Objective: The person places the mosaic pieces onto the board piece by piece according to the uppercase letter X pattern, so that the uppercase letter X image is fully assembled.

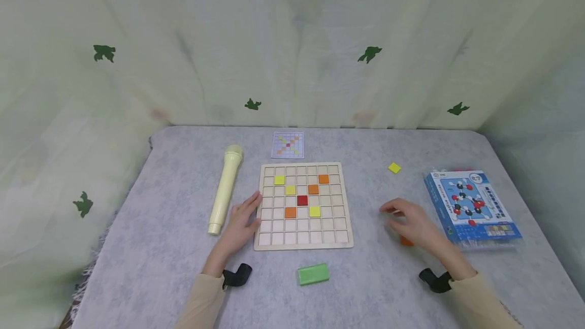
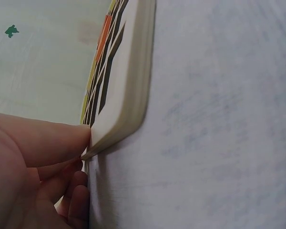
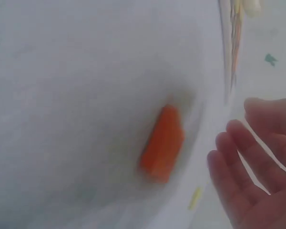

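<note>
A pale wooden grid board (image 1: 303, 243) lies flat on the table, with yellow, orange and red square tiles in some of its cells. My left hand (image 1: 239, 222) rests against the board's left edge; thumb and fingertips touch that edge, as the left wrist view also shows. To the right of the board, my right hand (image 1: 411, 222) is raised above the cloth with its fingers apart, holding nothing. Below it an orange piece (image 3: 163, 145), blurred in the right wrist view, lies on the table, partly hidden in the head view. A yellow tile (image 1: 394, 168) lies farther back.
Behind the board lies a small pattern card (image 1: 288, 145). A cream microphone (image 1: 225, 192) is to the left, and a green rectangular piece (image 1: 313, 274) in front. At the right sits a blue box (image 1: 473, 207) with molecule models pictured on it. Patterned curtains enclose the table.
</note>
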`<act>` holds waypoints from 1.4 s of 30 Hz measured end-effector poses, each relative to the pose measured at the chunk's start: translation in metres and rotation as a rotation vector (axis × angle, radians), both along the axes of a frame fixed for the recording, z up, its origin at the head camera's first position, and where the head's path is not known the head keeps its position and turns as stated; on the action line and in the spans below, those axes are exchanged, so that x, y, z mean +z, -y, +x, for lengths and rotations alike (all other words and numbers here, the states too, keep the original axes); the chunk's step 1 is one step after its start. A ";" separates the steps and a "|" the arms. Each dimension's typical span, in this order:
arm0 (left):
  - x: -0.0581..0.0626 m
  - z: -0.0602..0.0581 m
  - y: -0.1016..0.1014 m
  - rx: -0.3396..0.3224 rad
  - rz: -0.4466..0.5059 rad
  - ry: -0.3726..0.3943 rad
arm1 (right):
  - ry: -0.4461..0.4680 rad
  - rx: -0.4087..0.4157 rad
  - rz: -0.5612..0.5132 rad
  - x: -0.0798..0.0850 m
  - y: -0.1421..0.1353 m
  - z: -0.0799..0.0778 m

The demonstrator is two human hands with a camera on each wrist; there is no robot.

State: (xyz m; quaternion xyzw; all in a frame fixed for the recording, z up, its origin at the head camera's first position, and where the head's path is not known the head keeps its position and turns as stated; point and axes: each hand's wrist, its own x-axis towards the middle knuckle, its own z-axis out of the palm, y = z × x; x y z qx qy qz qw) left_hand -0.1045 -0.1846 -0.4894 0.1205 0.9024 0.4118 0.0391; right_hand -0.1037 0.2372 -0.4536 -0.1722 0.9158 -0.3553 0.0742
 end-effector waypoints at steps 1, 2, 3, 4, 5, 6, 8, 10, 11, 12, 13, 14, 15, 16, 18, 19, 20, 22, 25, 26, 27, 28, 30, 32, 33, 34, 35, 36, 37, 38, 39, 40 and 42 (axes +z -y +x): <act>0.000 0.000 0.000 0.000 0.004 0.001 | 0.006 0.006 0.009 0.000 -0.006 0.004; 0.000 0.000 0.000 0.001 0.007 0.001 | 0.011 0.012 0.022 -0.001 -0.011 0.007; 0.000 0.001 0.000 0.002 0.009 0.000 | 0.013 0.017 0.035 -0.001 -0.016 0.011; 0.001 0.001 0.000 0.002 0.009 -0.001 | 0.014 0.029 0.050 -0.001 -0.020 0.014; 0.001 0.001 0.000 0.002 0.010 -0.003 | 0.011 0.041 0.068 -0.002 -0.023 0.017; 0.001 0.001 0.000 0.001 0.009 -0.005 | 0.013 0.045 0.087 -0.002 -0.025 0.020; 0.000 0.001 0.001 0.002 0.006 -0.005 | 0.002 0.052 0.125 -0.003 -0.027 0.024; 0.000 0.001 0.001 0.002 0.004 -0.007 | -0.020 0.057 0.147 -0.005 -0.029 0.027; 0.000 0.001 0.001 0.002 0.002 -0.009 | -0.027 0.051 0.154 -0.006 -0.029 0.027; 0.000 0.001 0.001 0.002 0.002 -0.009 | -0.030 0.047 0.153 -0.007 -0.028 0.027; 0.000 0.001 0.001 0.001 0.001 -0.012 | -0.036 0.046 0.152 -0.007 -0.028 0.027; -0.001 0.001 0.002 -0.002 0.000 -0.015 | -0.037 0.045 0.151 -0.007 -0.026 0.026; -0.001 0.001 0.002 -0.004 0.001 -0.018 | -0.042 0.044 0.147 -0.008 -0.024 0.025; -0.001 0.001 0.002 -0.005 0.000 -0.022 | -0.038 0.043 0.138 -0.007 -0.021 0.024; -0.001 0.001 0.002 -0.007 0.000 -0.028 | -0.047 0.046 0.116 -0.006 -0.012 0.021; -0.001 0.001 0.003 -0.007 -0.003 -0.031 | -0.056 0.048 0.110 -0.005 -0.006 0.019; -0.001 0.001 0.003 -0.007 -0.003 -0.032 | -0.070 0.058 0.095 -0.004 0.001 0.016; -0.002 0.001 0.003 -0.005 -0.003 -0.032 | -0.093 0.086 0.058 -0.002 0.018 0.010; -0.002 0.001 0.003 -0.006 0.001 -0.029 | -0.133 0.159 0.013 0.001 0.047 0.000; -0.003 0.001 0.003 -0.008 0.002 -0.028 | -0.140 0.190 -0.005 0.002 0.057 -0.003; -0.003 0.000 0.003 -0.009 0.004 -0.027 | -0.142 0.217 -0.016 0.004 0.068 -0.007; -0.003 0.000 0.002 -0.010 0.005 -0.028 | -0.141 0.245 -0.024 0.005 0.079 -0.010; -0.003 0.000 0.002 -0.011 0.009 -0.029 | -0.136 0.299 -0.029 0.007 0.101 -0.015; -0.003 0.000 0.002 -0.011 0.013 -0.027 | -0.116 0.349 -0.025 0.008 0.122 -0.019; -0.003 0.000 0.002 -0.010 0.015 -0.025 | -0.104 0.370 -0.021 0.009 0.132 -0.022; -0.003 0.000 0.002 -0.008 0.017 -0.021 | -0.094 0.393 -0.017 0.008 0.142 -0.024; -0.003 0.000 0.001 -0.007 0.016 -0.018 | -0.087 0.414 -0.013 0.008 0.151 -0.026; -0.003 0.000 0.001 -0.007 0.015 -0.014 | -0.079 0.437 -0.014 0.007 0.159 -0.028; -0.003 0.000 0.001 -0.007 0.017 -0.011 | -0.070 0.454 -0.007 0.007 0.167 -0.030; -0.003 0.000 0.001 -0.007 0.015 -0.010 | -0.070 0.473 -0.001 0.006 0.174 -0.032; -0.003 0.000 0.001 -0.007 0.016 -0.011 | -0.072 0.491 0.006 0.005 0.181 -0.033; -0.003 0.000 0.002 -0.008 0.014 -0.013 | -0.075 0.506 0.018 0.005 0.187 -0.035; -0.002 0.000 0.002 -0.009 0.015 -0.018 | -0.087 0.535 0.040 0.003 0.197 -0.037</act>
